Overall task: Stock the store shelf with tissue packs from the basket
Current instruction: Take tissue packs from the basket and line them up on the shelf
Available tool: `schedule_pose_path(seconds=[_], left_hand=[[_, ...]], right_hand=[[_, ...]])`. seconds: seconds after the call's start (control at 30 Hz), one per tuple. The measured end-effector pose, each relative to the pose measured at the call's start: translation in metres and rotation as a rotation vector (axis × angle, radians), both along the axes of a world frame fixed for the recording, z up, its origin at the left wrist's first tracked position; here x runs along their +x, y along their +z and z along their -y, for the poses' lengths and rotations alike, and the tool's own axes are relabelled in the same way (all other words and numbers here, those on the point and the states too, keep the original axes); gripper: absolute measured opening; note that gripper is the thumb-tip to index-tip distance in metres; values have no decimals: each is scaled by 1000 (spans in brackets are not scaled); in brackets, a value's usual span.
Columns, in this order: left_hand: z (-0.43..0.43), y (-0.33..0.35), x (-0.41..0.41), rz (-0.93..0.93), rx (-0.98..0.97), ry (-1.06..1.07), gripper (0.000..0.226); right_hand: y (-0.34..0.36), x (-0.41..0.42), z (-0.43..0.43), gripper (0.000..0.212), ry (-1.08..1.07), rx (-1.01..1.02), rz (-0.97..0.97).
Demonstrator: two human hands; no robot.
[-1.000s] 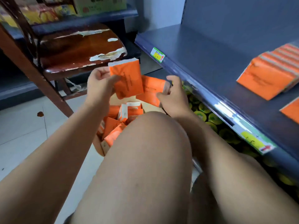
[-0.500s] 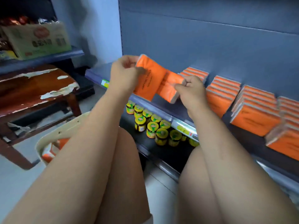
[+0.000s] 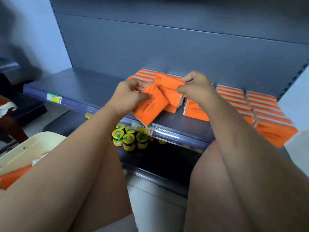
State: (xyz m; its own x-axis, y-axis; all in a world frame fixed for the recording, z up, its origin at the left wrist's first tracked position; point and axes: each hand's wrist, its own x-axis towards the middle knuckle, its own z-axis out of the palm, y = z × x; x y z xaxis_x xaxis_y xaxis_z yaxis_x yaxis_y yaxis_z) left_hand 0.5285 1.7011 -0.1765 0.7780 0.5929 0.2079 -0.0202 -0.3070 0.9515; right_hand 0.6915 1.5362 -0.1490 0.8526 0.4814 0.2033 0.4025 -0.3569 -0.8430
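Observation:
My left hand [image 3: 127, 96] grips an orange tissue pack [image 3: 149, 108], tilted over the front edge of the dark blue shelf [image 3: 75, 86]. My right hand [image 3: 197, 87] pinches a second orange tissue pack [image 3: 168, 89] just behind and above the first, over the shelf. Rows of orange tissue packs [image 3: 260, 104] stand on the shelf to the right and behind my hands. The cream basket [image 3: 31, 148] sits at lower left with an orange pack [image 3: 11, 178] showing in it, partly hidden by my left arm.
Small jars with yellow-green lids [image 3: 128, 139] stand on the lower shelf under the price strip [image 3: 143, 129]. The left half of the blue shelf is bare. My knees fill the foreground. A worn wooden stool [image 3: 8, 121] is at the far left edge.
Both hands carried the two packs from above the basket up and right to the shelf. The view swung from the basket to the shelf front, and the packs now hang low over its front.

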Motion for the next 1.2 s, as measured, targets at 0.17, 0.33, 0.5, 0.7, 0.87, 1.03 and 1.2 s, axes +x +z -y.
schedule_pose_path(seconds=[0.17,0.33,0.5,0.7,0.87,1.03,1.2], left_hand=[[13,-8,18,-23,77,-46,34],[24,-7,39,-25,51,-11,35],[35,-4,58,-21,76,36,32],[35,-13,60,-82,170,86,27],[32,-15,57,-139,225,79,30],[31,-13,56,-138,233,88,29],[35,-13,54,-138,235,60,30]], right_hand=[[2,23,56,45,-87,-5,14],[-9,33,94,35,-94,-78,107],[-22,36,111,37,-62,-150,228],[-48,47,108,51,21,-320,416],[-54,49,96,54,-2,-478,598],[-55,37,93,45,-122,-679,605],[-56,34,92,54,-125,-649,582]])
